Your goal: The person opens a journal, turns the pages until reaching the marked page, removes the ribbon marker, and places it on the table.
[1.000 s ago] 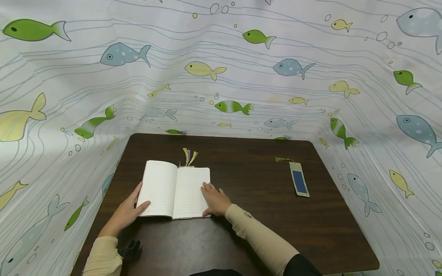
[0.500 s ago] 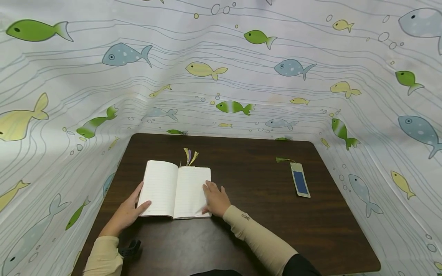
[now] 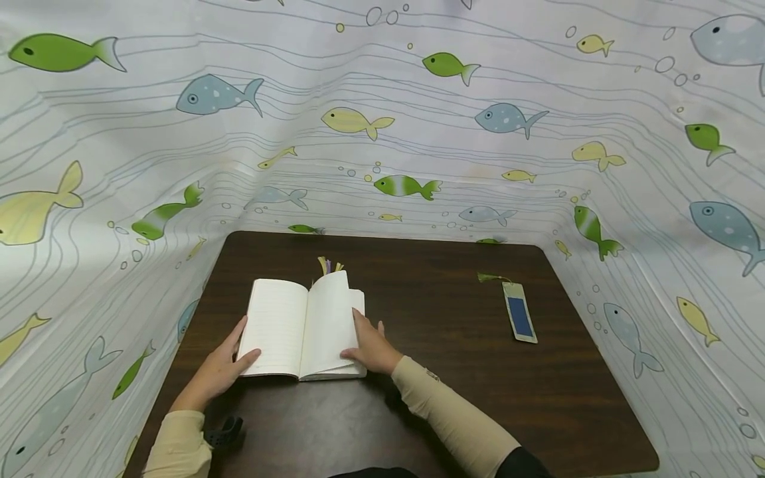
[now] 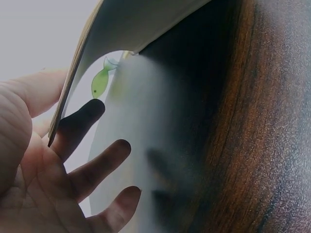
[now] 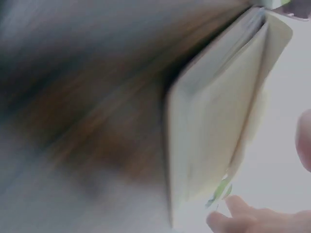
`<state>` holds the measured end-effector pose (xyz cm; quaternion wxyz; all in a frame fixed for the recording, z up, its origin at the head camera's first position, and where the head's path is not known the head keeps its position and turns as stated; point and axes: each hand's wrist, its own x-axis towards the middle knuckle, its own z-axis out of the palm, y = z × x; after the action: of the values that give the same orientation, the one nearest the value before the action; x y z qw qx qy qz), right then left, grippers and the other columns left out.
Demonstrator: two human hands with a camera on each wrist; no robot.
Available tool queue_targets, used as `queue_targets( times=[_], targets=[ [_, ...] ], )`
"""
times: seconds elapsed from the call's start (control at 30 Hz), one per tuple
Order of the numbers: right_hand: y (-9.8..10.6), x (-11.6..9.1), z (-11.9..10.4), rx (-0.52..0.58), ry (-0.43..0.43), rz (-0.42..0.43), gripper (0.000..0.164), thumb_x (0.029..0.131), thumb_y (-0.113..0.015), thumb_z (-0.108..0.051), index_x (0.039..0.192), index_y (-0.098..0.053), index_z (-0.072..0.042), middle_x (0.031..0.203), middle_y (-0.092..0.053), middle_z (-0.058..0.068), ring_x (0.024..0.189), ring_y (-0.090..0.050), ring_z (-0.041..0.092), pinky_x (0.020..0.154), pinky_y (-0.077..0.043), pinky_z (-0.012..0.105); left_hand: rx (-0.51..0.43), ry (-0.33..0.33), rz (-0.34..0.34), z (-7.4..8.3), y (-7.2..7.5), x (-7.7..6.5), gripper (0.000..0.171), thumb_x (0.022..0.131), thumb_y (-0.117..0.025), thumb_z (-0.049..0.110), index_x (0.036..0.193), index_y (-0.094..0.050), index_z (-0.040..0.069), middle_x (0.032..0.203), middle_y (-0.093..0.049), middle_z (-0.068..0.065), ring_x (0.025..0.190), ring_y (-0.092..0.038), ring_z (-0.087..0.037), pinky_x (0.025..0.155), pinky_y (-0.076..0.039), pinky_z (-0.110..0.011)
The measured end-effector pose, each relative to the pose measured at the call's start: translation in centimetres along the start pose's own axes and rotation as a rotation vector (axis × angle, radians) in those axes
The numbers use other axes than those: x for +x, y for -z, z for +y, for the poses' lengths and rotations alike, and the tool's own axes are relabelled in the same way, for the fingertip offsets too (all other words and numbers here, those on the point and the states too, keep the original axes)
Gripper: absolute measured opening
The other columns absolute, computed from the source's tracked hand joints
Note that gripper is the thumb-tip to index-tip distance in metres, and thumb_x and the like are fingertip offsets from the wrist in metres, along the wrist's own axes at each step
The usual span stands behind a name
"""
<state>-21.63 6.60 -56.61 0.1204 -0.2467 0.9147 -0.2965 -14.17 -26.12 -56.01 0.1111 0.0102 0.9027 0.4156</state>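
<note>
An open notebook (image 3: pixel 275 325) with lined pages lies on the left part of the dark table. My left hand (image 3: pixel 215 372) holds its left edge, the thumb on the page and the fingers under the cover. Seen from the left wrist, the cover (image 4: pixel 77 63) runs between thumb and fingers, which spread beneath it. Over on the right side, a page (image 3: pixel 329 318) is raised and curves up from the spine. My right hand (image 3: pixel 375 348) pinches the outer edge of this page, thumb on top. The right wrist view is blurred, with the notebook's pages (image 5: pixel 218 116) beside the fingers.
Yellow and purple tassels (image 3: pixel 325 265) stick out at the notebook's top. A blue-faced bookmark (image 3: pixel 518 312) with a green tassel lies on the right of the table (image 3: pixel 442 318). Fish-patterned fabric (image 3: pixel 418 146) surrounds the table. A black band (image 3: pixel 224 431) sits by the left wrist.
The right-hand page has come up from lying flat and bends toward the spine. My right hand has shifted slightly left with it. My left hand stays in place.
</note>
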Motion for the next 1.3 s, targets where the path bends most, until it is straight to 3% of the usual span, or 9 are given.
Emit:
queue_targets(
  times=[0.07,0.33,0.43,0.6,0.7,0.83,1.0,1.1,1.3],
  targets=[
    [0.4,0.0,-0.7,0.044,0.031,0.026,0.086,0.09,-0.069,-0.028,0.153,-0.017,0.0,0.157,-0.026,0.016,0.146,-0.022,0.03,0.11,-0.004,0.07,-0.004,0.002,0.002,0.0,0.0,0.0,0.09,0.097,-0.052,0.048,0.156,0.007,0.014,0.156,-0.01,-0.031,0.135,-0.024,-0.058,0.099,-0.031,-0.071],
    [0.3,-0.2,-2.2,-0.078,0.03,0.14,0.067,0.094,-0.064,-0.028,0.146,-0.036,0.001,0.158,-0.025,0.014,0.147,-0.016,0.034,0.105,0.003,0.075,-0.005,-0.012,-0.003,0.0,0.1,0.0,0.09,0.098,-0.051,0.048,0.155,0.01,0.016,0.157,-0.008,-0.031,0.135,-0.023,-0.058,0.099,-0.031,-0.071],
    [-0.1,0.1,-2.5,0.014,0.058,0.154,0.067,0.095,-0.061,-0.027,0.148,-0.031,0.002,0.158,-0.025,0.014,0.147,-0.018,0.031,0.111,-0.002,0.069,0.003,-0.013,-0.003,0.0,0.1,0.0,0.089,0.098,-0.051,0.047,0.155,0.01,0.015,0.156,-0.009,-0.032,0.134,-0.025,-0.058,0.098,-0.032,-0.071],
    [-0.9,0.6,-3.7,0.314,0.14,0.04,0.073,0.1,-0.052,-0.033,0.155,-0.013,-0.005,0.16,-0.02,0.01,0.146,-0.023,0.022,0.117,-0.024,0.043,0.003,-0.02,0.005,0.1,0.1,0.0,0.089,0.098,-0.051,0.046,0.155,0.008,0.014,0.156,-0.009,-0.032,0.134,-0.025,-0.059,0.098,-0.032,-0.072],
    [-1.4,0.6,-4.7,0.393,0.22,-0.085,0.075,0.1,-0.051,-0.037,0.156,-0.007,-0.014,0.162,-0.016,0.002,0.146,-0.023,0.016,0.116,-0.028,0.036,0.0,-0.016,0.003,0.2,0.1,0.0,0.089,0.098,-0.051,0.047,0.155,0.008,0.013,0.156,-0.009,-0.032,0.134,-0.023,-0.059,0.097,-0.031,-0.072],
    [-2.4,0.6,-5.7,0.266,0.334,-0.23,0.075,0.099,-0.053,-0.037,0.157,-0.009,-0.017,0.162,-0.013,-0.004,0.147,-0.018,0.012,0.116,-0.026,0.033,-0.005,-0.011,0.0,0.2,0.0,-0.1,0.087,0.099,-0.052,0.041,0.156,0.009,0.015,0.156,-0.012,-0.031,0.133,-0.027,-0.058,0.096,-0.034,-0.071],
    [-4.1,0.6,-5.9,0.012,0.41,-0.34,0.069,0.099,-0.049,-0.044,0.156,-0.019,-0.017,0.163,-0.005,-0.004,0.149,-0.004,0.01,0.119,-0.019,0.046,-0.071,-0.004,0.004,0.2,0.1,-0.3,0.079,0.102,-0.048,0.033,0.155,0.009,0.022,0.158,-0.009,-0.028,0.139,-0.02,-0.053,0.103,-0.026,-0.07],
    [-4.3,0.4,-5.8,-0.019,0.413,-0.375,0.067,0.1,-0.047,-0.045,0.156,-0.019,-0.019,0.163,-0.002,-0.007,0.149,-0.001,0.009,0.117,-0.017,0.053,-0.122,-0.006,0.007,0.1,0.0,-0.4,0.069,0.105,-0.035,0.04,0.156,0.007,0.019,0.159,-0.004,-0.025,0.142,-0.011,-0.052,0.107,-0.017,-0.07],
    [-4.3,0.5,-5.6,-0.036,0.423,-0.37,0.065,0.101,-0.044,-0.045,0.156,-0.019,-0.022,0.163,-0.002,-0.011,0.148,-0.001,0.007,0.117,-0.019,0.051,-0.202,-0.022,0.007,0.2,0.2,-0.4,0.061,0.106,-0.015,0.042,0.156,0.004,0.011,0.159,0.003,-0.025,0.143,0.0,-0.052,0.107,-0.007,-0.072]
  ],
)
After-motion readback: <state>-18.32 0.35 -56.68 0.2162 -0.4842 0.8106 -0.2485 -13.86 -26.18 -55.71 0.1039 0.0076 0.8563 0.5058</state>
